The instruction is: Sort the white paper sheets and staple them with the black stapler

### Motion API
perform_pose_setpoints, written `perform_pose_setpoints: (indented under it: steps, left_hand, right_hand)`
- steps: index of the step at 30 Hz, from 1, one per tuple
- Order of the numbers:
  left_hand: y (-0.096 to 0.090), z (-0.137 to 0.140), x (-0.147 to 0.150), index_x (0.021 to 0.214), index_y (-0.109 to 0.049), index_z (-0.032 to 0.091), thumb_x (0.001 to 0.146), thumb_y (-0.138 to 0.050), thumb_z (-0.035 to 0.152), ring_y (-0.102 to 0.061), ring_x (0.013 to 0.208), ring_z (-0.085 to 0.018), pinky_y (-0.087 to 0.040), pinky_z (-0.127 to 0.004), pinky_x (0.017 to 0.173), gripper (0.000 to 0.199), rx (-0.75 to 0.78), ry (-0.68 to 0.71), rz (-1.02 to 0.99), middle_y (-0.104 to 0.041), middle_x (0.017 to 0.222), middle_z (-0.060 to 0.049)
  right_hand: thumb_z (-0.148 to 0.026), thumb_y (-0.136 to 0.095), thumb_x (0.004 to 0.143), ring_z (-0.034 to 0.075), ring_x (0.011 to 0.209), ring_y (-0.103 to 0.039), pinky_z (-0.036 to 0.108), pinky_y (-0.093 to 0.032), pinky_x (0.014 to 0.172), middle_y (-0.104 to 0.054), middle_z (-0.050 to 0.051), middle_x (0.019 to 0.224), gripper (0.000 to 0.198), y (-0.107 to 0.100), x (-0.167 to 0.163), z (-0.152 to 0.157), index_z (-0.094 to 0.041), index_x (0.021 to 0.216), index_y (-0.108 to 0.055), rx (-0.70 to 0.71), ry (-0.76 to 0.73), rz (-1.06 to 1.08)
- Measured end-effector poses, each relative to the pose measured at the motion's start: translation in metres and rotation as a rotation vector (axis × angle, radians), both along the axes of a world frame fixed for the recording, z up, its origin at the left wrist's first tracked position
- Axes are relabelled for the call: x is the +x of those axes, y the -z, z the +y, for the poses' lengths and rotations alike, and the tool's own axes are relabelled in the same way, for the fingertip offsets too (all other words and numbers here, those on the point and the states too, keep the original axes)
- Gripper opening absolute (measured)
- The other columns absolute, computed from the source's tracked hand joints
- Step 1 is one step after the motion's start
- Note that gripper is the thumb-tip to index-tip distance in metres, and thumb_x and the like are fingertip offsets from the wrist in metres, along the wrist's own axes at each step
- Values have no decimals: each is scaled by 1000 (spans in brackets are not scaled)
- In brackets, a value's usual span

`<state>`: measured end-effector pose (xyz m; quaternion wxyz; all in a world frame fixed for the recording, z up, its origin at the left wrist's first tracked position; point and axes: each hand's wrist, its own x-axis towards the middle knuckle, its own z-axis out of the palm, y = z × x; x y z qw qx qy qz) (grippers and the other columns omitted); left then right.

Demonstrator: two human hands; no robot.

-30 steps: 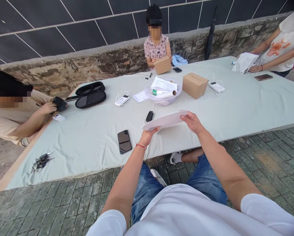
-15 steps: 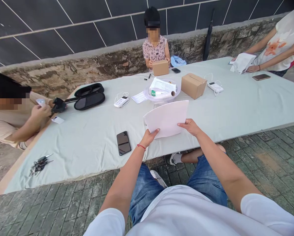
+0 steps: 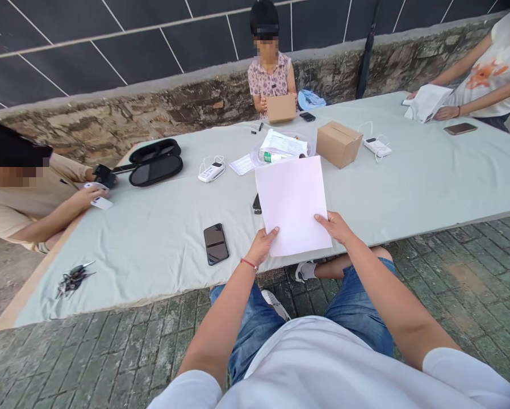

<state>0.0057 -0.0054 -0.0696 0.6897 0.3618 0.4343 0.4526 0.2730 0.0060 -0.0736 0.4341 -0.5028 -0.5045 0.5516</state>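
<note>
My left hand point(image 3: 264, 245) pinches the lower left edge of a white sheet of paper point(image 3: 294, 204), its thumb lying on top. On the opposite edge my right hand point(image 3: 334, 226) grips the same paper, thumb up. The paper looks blank and faces me, tilted above the near side of the table; whether it is one sheet or a stack I cannot tell. Partly behind its left edge lies a small black object point(image 3: 257, 204). A black phone point(image 3: 216, 244) rests on the cloth to the left of my left hand.
Behind the paper stands a clear bowl point(image 3: 255, 157) holding papers and a roll. A cardboard box point(image 3: 338, 144) is to its right. White devices with cords, an open black case point(image 3: 156, 163) and keys point(image 3: 72, 279) lie on the clothed table point(image 3: 153, 233). Three people sit or stand around it.
Both hands have tilted the paper up towards me, so it now shows flat and nearly rectangular instead of curved. The small black object beside it has come into view.
</note>
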Motion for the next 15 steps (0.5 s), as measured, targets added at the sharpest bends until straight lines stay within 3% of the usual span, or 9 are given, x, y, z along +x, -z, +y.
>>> perform_pose_setpoints:
  steps: [5, 9, 13, 15]
  left_hand:
    - [28, -52, 18, 108, -66, 11, 71, -80, 33, -68, 101, -28, -52, -44, 95, 46, -294, -64, -161, -72, 105, -17]
    - [54, -84, 23, 102, -66, 9, 69, -81, 28, -70, 94, -28, -54, -44, 91, 40, -494, -97, -139, -73, 101, -18]
    - [55, -87, 11, 98, -68, 10, 74, -76, 40, -70, 88, -23, -54, -37, 85, 39, -467, -2, -122, -73, 100, -17]
    - [46, -77, 0, 93, -68, 13, 76, -73, 48, -69, 77, -19, -54, -33, 75, 39, -391, -54, -44, -73, 93, -13]
  right_hand:
    - [-55, -69, 78, 22, 77, -67, 33, -53, 65, -74, 8, 93, 46, 21, 4, -57, -17, 104, -71, -288, -9, 139]
    - [-52, -72, 76, 20, 73, -66, 31, -54, 63, -73, 8, 85, 42, 45, 7, -105, -15, 97, -72, -402, 14, 145]
    - [-52, -71, 76, 17, 64, -62, 27, -50, 51, -71, 6, 77, 41, 55, 19, -139, -18, 99, -71, -510, 30, 116]
    - [-52, -70, 78, 16, 61, -61, 25, -48, 48, -70, 5, 76, 40, 55, 28, -150, -18, 99, -71, -523, 13, 111]
